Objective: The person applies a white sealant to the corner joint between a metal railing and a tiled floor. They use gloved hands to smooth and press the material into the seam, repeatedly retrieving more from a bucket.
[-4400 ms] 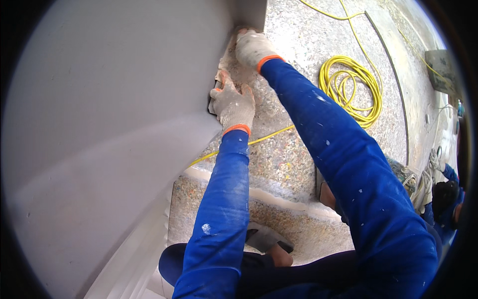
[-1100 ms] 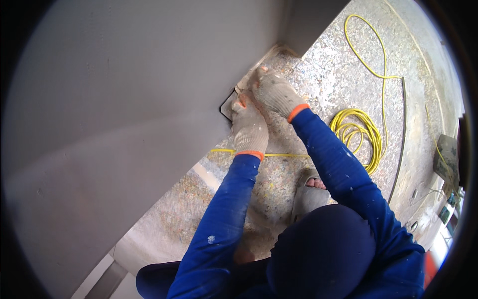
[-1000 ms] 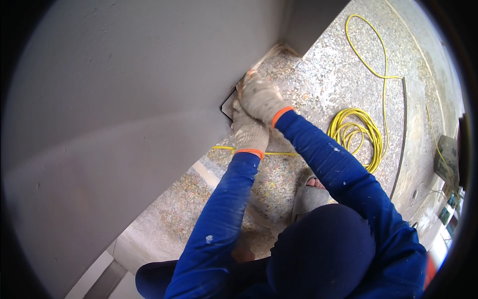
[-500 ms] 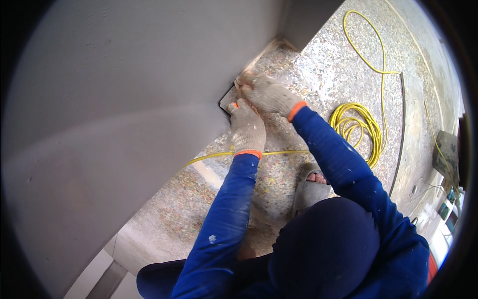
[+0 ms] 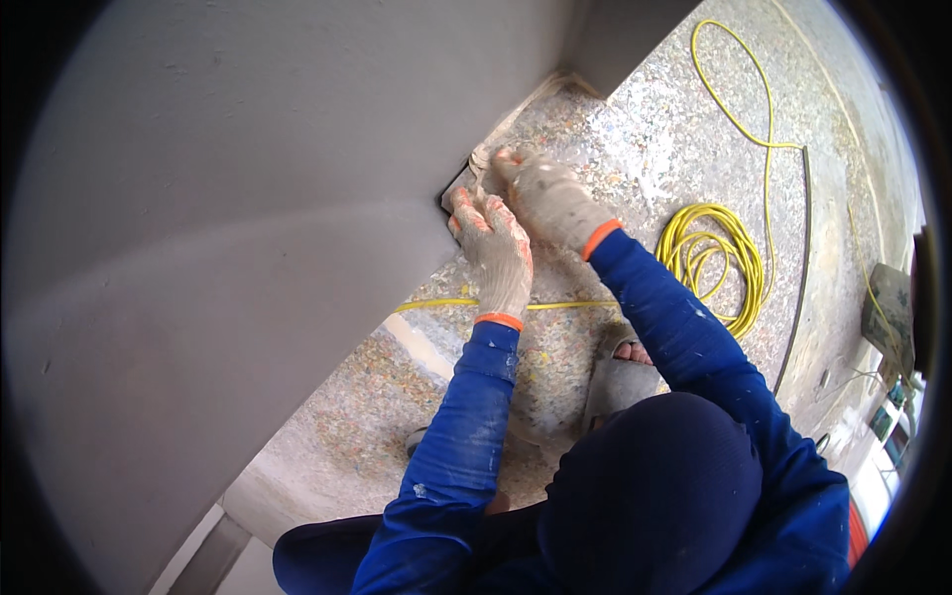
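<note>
My left hand [image 5: 493, 256], in a grey knit glove with orange cuff, rests with bent, separated fingers on a dark-edged flat piece [image 5: 459, 182] at the foot of the grey wall [image 5: 258, 139]. Just right of it, my right hand [image 5: 550, 198], gloved alike, has its fingers curled beside a crumpled pale beige strip [image 5: 480, 159]. What is between those fingertips, if anything, is hidden. The beige material continues along the wall's base toward the inner corner.
A coiled yellow cable [image 5: 706, 258] lies on the speckled floor covering [image 5: 625, 139], with lengths running under my left arm and up the right side. A thin dark strip [image 5: 803, 248] crosses the right side, near a grey-green object [image 5: 886, 307]. My sandaled foot [image 5: 625, 382] is below my hands.
Since half a second ago my left fingers have spread and my right hand has shifted slightly right. The view has turned since the oldest frame; the co-worker seen then is out of sight.
</note>
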Available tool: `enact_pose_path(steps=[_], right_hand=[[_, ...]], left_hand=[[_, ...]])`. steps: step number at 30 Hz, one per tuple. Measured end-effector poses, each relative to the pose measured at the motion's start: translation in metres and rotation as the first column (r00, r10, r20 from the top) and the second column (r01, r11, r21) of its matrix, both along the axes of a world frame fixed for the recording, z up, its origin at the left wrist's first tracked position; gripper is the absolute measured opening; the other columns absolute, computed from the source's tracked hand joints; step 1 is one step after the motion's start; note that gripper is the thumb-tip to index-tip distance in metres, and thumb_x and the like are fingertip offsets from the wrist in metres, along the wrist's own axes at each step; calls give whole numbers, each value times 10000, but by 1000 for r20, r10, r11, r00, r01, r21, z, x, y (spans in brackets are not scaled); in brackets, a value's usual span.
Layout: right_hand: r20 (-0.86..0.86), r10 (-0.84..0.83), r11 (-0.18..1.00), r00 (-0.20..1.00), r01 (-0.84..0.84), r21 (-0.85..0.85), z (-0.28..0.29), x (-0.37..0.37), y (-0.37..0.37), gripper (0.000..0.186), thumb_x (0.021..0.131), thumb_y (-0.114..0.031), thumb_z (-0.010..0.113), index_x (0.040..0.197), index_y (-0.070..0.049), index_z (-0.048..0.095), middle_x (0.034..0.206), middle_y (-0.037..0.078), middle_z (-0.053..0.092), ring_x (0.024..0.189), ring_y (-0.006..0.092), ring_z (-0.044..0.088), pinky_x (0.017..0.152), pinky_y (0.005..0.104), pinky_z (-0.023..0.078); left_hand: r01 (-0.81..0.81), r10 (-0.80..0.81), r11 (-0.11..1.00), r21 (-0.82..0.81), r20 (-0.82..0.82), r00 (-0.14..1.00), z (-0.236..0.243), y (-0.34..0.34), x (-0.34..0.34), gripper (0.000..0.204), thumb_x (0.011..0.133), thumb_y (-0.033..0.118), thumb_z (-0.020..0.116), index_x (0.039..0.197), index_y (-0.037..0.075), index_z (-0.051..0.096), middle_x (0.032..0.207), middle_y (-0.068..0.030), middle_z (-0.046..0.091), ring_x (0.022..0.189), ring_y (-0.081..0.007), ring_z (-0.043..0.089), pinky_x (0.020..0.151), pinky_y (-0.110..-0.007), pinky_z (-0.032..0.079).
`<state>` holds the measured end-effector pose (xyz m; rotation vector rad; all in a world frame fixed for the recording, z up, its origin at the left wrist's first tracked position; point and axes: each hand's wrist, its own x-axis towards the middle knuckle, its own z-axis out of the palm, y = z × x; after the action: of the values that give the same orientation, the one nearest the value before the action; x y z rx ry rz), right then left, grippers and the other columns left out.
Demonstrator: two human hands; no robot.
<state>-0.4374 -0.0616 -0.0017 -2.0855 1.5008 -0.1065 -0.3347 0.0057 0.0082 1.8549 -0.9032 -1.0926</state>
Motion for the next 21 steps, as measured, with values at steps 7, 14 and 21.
enact_pose_path(steps=[7, 14, 21], right_hand=[[74, 37, 999, 997, -36, -9, 9, 2, -1, 440, 973, -254, 618, 1356, -49, 548, 1096, 188, 678, 1015, 350, 693, 857, 444, 568], [164, 115, 993, 980, -108, -52, 27, 5, 8, 506, 897, -275, 716, 1336, -64, 576, 1217, 152, 671, 1157, 324, 663, 946, 424, 556], [190, 72, 993, 979, -52, -108, 27, -2, -4, 279, 960, -178, 590, 1168, 6, 573, 1060, 218, 678, 1011, 396, 681, 827, 469, 568]], left_hand=[[-196, 167, 980, -44, -358, 919, -12, -1, -1, 533, 1070, 179, 488, 1552, 10, 336, 1476, -121, 438, 1333, -204, 466, 1098, -343, 427], [-81, 58, 986, -144, -157, 986, -13, 5, 0, 538, 1078, 238, 489, 1563, 63, 339, 1555, -132, 367, 1413, -243, 409, 1171, -396, 363], [-121, 77, 987, -105, -349, 934, -15, 9, 3, 576, 1106, 360, 422, 1536, -18, 359, 1560, -169, 332, 1417, -272, 407, 1162, -394, 372]])
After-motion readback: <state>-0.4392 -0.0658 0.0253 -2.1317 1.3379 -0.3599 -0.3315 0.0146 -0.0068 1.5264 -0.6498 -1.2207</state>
